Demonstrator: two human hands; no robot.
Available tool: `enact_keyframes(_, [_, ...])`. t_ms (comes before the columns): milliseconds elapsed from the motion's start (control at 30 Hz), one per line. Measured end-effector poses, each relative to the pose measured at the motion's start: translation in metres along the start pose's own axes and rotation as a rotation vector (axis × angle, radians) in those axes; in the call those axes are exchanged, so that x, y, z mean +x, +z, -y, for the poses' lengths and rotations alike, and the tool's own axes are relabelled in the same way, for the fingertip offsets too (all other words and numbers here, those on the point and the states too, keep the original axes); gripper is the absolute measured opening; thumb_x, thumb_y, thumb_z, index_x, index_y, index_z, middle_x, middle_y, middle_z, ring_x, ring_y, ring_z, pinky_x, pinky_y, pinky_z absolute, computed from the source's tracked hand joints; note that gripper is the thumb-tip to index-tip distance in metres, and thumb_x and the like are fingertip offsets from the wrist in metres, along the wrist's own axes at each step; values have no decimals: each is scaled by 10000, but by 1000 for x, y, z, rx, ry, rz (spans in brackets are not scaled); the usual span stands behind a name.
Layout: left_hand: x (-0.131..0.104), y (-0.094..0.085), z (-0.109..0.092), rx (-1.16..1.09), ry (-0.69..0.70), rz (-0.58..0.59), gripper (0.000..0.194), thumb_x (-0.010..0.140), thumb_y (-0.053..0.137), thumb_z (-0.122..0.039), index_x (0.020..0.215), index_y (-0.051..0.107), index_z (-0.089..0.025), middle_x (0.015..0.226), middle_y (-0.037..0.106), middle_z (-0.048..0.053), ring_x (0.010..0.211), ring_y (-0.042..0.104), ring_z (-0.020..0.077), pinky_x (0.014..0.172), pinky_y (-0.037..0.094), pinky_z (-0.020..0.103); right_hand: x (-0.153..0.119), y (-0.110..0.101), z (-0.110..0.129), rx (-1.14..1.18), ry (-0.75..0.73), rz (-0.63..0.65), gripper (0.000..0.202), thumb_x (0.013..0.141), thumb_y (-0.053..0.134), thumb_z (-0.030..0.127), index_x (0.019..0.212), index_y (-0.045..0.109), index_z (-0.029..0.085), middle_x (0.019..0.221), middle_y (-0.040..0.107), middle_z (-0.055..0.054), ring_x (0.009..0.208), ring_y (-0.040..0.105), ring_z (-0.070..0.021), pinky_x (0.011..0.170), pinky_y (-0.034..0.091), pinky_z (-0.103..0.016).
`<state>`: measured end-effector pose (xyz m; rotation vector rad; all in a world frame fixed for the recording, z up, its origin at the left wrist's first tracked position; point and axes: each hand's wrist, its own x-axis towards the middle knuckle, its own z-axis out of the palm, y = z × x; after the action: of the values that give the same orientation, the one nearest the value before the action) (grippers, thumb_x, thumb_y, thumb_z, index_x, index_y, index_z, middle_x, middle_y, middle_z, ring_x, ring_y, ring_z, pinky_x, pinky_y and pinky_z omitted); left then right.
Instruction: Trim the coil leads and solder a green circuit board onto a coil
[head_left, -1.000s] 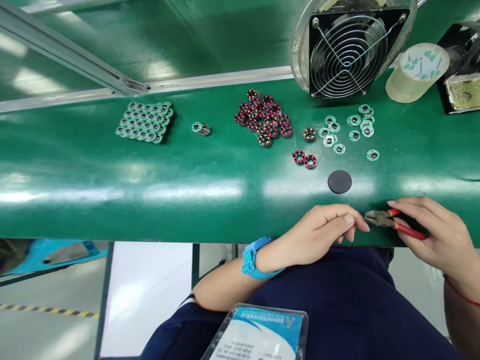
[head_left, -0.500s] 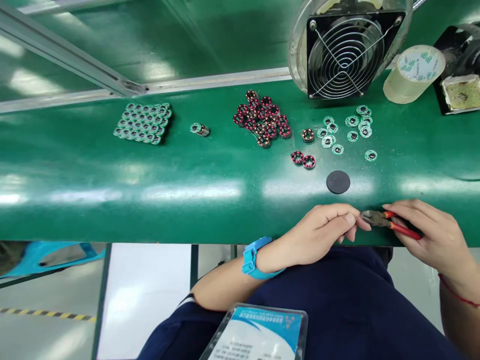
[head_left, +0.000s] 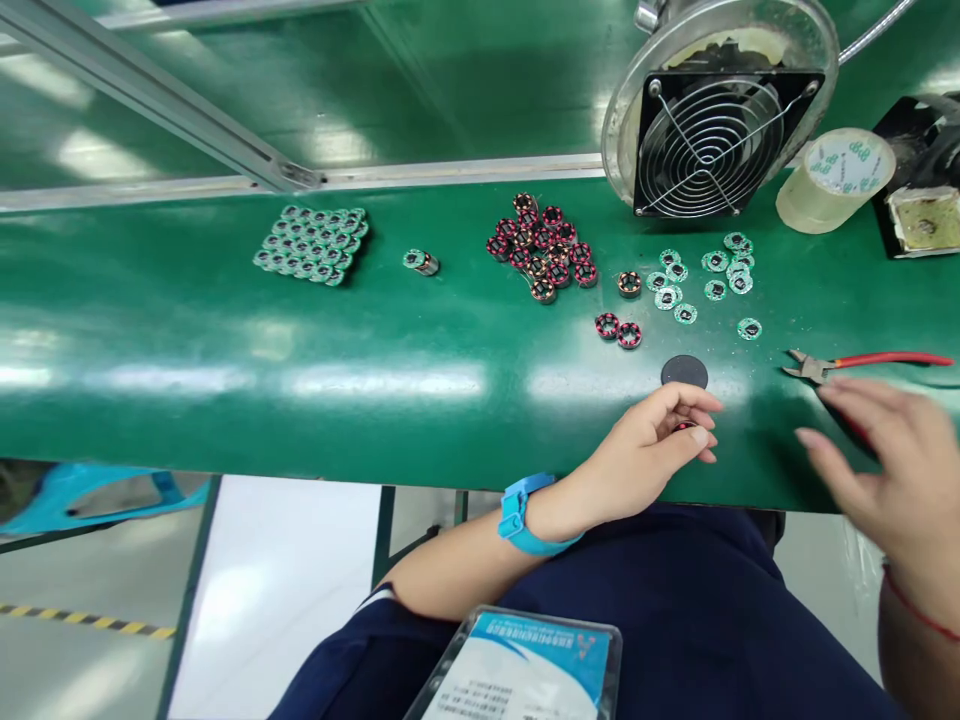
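Observation:
My left hand [head_left: 651,448], with a blue strap on its wrist, curls round a small red and black wound ring [head_left: 684,427] just below the black disc [head_left: 684,372]. My right hand [head_left: 885,450] is spread and slightly blurred. Beside its fingers lie the red-handled cutters [head_left: 814,368], their jaws pointing left on the green table. One handle is partly behind the hand. Two red wound rings [head_left: 629,335] sit above the disc, near a copper-coloured ring [head_left: 629,284]. Small round green boards [head_left: 685,314] are scattered to the right of these.
A pile of wound rings [head_left: 540,245] lies at mid-table. Left of it are a single ring stack [head_left: 421,262] and a block of green boards [head_left: 313,244]. A fan [head_left: 703,160], a tape roll [head_left: 832,185] and a sponge holder [head_left: 922,220] stand at the back right.
My right hand has let go of the cutters, which now lie on the table, and its fingers have opened. My left hand has turned, showing the ring in it. The view has shifted slightly.

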<state>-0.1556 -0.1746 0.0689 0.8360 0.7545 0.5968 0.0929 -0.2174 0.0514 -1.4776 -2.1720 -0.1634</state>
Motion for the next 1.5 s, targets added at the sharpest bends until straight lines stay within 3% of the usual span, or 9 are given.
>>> enact_keyframes(233, [2, 9, 10, -83, 36, -168, 280, 822, 572, -117, 1069, 443, -148, 915, 477, 7, 829, 519, 73, 824, 450, 231, 28, 27, 88, 150, 61, 115, 230, 882, 603, 307, 1053, 565, 157, 921, 585, -99, 816, 551, -213, 656, 476, -340])
enact_keyframes(400, [-2, -12, 0, 44, 111, -189, 362, 814, 600, -197, 1124, 416, -157, 1093, 469, 67, 1072, 477, 140, 969, 416, 299, 48, 30, 60, 243, 102, 177, 237, 905, 574, 301, 1099, 583, 166, 961, 596, -92, 882, 571, -220, 747, 484, -365])
enact_keyframes(633, [-13, -58, -29, 402, 280, -373, 253, 858, 558, -241, 1090, 499, -161, 1135, 486, 81, 1070, 485, 156, 855, 441, 282, 69, 53, 43, 318, 56, 263, 226, 906, 586, 338, 1090, 599, 209, 994, 629, -50, 934, 557, -224, 840, 449, -409])
enact_keyframes(833, [7, -70, -35, 904, 500, -255, 182, 869, 537, -171, 1048, 555, -143, 1109, 520, 86, 1085, 491, 181, 926, 443, 335, 68, 59, 42, 370, 86, 321, 438, 871, 613, 434, 1234, 536, 202, 1261, 534, -116, 1175, 481, -283, 996, 410, -496])
enact_keyframes(933, [33, -75, -39, 1354, 599, -188, 279, 870, 556, -179, 1144, 571, -129, 1246, 500, 126, 1190, 417, 258, 1042, 356, 438, 69, 48, 15, 521, 293, 161, 599, 826, 662, 446, 1341, 452, 223, 1342, 484, -129, 1241, 466, -277, 1008, 421, -486])
enact_keyframes(1067, [61, -90, -41, 1676, 599, -45, 340, 902, 517, -226, 1229, 582, -159, 1438, 377, 145, 1320, 279, 353, 1087, 277, 532, 66, 32, -52, 986, 937, -247, 388, 806, 648, 377, 1138, 556, 197, 1195, 568, -158, 975, 622, -232, 788, 500, -420])
enact_keyframes(1233, [60, -108, -42, 1701, 575, -60, 335, 960, 409, -288, 1139, 641, -125, 1294, 487, 161, 1139, 404, 275, 1027, 368, 458, 75, 32, -135, 1057, 1055, -374, 134, 816, 531, 309, 808, 484, 185, 901, 562, -128, 793, 623, -206, 633, 473, -397])
enact_keyframes(1367, [56, -105, -54, 1707, 520, -135, 363, 960, 428, -319, 1208, 606, -124, 1287, 497, 150, 1117, 420, 262, 1012, 374, 439, 99, 51, -177, 1004, 1115, -586, 259, 778, 518, 227, 1021, 429, 223, 787, 479, -7, 587, 520, -95, 544, 418, -308])
enact_keyframes(1500, [80, -88, -68, 1689, 531, -127, 400, 966, 426, -326, 1268, 558, -99, 1306, 500, 154, 1156, 441, 253, 1042, 364, 426, 110, 67, -185, 1002, 1137, -588, 440, 776, 527, 243, 1194, 390, 220, 801, 579, -44, 574, 578, -129, 531, 456, -303])
